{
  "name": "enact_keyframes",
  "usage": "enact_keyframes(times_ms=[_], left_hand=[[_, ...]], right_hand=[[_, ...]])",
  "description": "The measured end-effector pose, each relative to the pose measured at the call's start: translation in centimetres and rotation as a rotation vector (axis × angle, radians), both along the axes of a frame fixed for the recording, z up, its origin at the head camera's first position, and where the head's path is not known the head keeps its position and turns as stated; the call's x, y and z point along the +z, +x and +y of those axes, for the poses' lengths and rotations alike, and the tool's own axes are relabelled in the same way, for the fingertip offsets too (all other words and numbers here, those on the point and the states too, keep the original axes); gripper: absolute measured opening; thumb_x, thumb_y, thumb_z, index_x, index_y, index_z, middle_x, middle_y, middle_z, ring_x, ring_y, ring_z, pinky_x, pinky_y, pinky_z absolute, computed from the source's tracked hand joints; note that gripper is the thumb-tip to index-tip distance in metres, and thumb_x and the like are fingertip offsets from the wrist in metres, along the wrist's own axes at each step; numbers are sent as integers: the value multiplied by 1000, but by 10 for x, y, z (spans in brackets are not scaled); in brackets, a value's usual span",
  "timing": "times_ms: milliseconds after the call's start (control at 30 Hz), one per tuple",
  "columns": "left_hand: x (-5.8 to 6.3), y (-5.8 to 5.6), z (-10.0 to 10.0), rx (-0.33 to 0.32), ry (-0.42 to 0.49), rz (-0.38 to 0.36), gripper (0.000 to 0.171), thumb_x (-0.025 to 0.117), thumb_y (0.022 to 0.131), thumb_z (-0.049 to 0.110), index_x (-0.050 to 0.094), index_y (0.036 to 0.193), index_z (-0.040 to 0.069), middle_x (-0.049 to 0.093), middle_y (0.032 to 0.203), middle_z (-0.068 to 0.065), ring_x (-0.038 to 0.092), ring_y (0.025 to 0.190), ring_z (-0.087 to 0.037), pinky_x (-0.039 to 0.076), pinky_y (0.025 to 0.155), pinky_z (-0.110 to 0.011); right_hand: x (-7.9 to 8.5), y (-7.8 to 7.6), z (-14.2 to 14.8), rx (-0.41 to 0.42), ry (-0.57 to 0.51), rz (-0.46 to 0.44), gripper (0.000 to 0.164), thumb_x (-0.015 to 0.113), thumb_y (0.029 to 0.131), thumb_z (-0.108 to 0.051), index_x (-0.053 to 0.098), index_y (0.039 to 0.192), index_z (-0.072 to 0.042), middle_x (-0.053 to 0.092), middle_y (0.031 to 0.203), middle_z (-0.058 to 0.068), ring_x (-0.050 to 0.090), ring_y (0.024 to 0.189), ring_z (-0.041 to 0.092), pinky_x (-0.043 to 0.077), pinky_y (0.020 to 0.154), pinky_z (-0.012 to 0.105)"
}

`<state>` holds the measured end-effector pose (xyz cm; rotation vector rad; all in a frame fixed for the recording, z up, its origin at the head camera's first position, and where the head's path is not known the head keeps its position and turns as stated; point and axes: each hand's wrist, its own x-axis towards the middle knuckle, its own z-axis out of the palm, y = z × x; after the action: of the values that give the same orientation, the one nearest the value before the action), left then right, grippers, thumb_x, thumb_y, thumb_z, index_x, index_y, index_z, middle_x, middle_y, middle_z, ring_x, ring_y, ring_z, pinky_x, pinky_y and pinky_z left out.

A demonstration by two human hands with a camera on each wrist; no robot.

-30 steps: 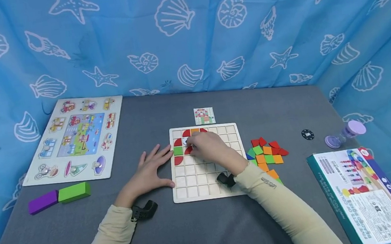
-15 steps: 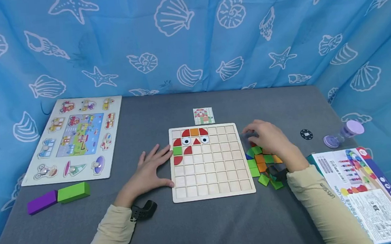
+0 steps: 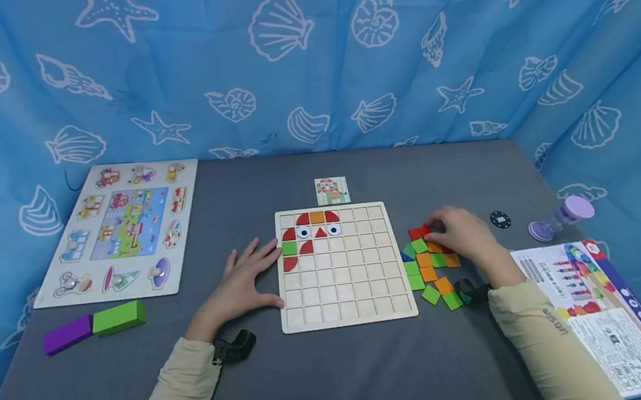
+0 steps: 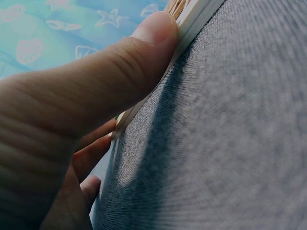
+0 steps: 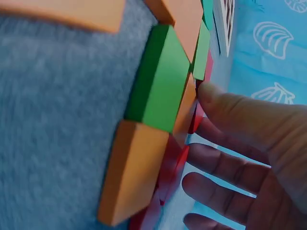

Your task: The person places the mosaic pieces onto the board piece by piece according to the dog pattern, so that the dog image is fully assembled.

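Note:
My left hand (image 3: 242, 290) rests against the left side of the wooden grid board (image 3: 347, 321), fingers spread. In the left wrist view the thumb (image 4: 139, 62) touches the board's edge. Red curved-edge tiles, an orange square (image 3: 317, 217), a green square (image 3: 289, 248), two eye tiles and a red triangle (image 3: 320, 232) lie in its upper left cells. Right of the board, my right hand (image 3: 461, 234) is at a pile of coloured tiles. Its thumb and index finger pinch a red tile (image 5: 196, 117) at the pile's far side; the fingers partly hide it.
A small pattern card (image 3: 332, 191) lies behind the board. At left are a vehicle peg puzzle (image 3: 189, 233), a purple block (image 3: 68, 334) and a green block (image 3: 118, 318). A black disc (image 3: 500, 219), a purple sand timer (image 3: 563, 217) and a box (image 3: 609, 319) lie at right.
My right hand has left the board for the tile pile, then shifted right and nearer over the red tiles. The eye tiles and red triangle came into view. My left hand stays at the board's edge.

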<state>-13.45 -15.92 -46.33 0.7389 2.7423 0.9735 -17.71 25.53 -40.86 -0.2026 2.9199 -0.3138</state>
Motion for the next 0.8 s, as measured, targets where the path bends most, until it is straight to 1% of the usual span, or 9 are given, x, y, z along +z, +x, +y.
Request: enact_keyframes(times_ms=[133, 267, 467, 600, 700, 800], left_hand=[[-1, 0, 0, 4, -2, 4, 100, 72, 57, 58, 31, 140, 21, 23, 147, 3, 5, 136, -26, -4, 101, -57], [-2, -1, 0, 5, -15, 3, 99, 72, 57, 58, 30, 140, 22, 22, 147, 5, 5, 137, -25, -4, 102, -56], [-3, -2, 0, 4, -29, -5, 99, 71, 58, 58, 29, 140, 22, 21, 147, 5, 4, 137, -24, -4, 102, -56], [-2, -2, 1, 1, -24, -14, 99, 71, 58, 57, 29, 140, 22, 20, 147, 5, 3, 137, -24, -5, 102, -56], [-2, -2, 0, 0, -25, -14, 99, 71, 58, 58, 28, 140, 22, 20, 147, 5, 3, 137, -24, -5, 102, -56], [-2, -2, 0, 1, -23, -11, 100, 71, 58, 59, 29, 140, 21, 20, 147, 5, 3, 137, -25, -4, 102, -56]], right_hand=[[-2, -1, -4, -7, -3, 1, 29, 65, 81, -25, 65, 102, -6, 59, 95, 12, 51, 81, 25, 43, 70, 43], [-4, -1, -7, 21, -4, 14, 26, 65, 80, -19, 65, 103, -6, 59, 97, 11, 51, 81, 25, 43, 72, 43], [-6, 0, -7, 43, -25, 21, 28, 64, 80, -14, 63, 106, -5, 58, 103, 11, 52, 89, 27, 43, 78, 47], [-6, 1, -9, 36, -45, 52, 28, 64, 81, -15, 62, 108, -6, 58, 102, 11, 53, 90, 26, 44, 78, 46], [-1, 3, -20, 46, -72, 98, 28, 65, 80, -16, 62, 106, -6, 58, 99, 10, 53, 86, 25, 45, 74, 44], [7, 4, -44, 114, -117, 146, 26, 67, 79, -16, 64, 103, -7, 60, 96, 8, 56, 84, 22, 47, 71, 40]])
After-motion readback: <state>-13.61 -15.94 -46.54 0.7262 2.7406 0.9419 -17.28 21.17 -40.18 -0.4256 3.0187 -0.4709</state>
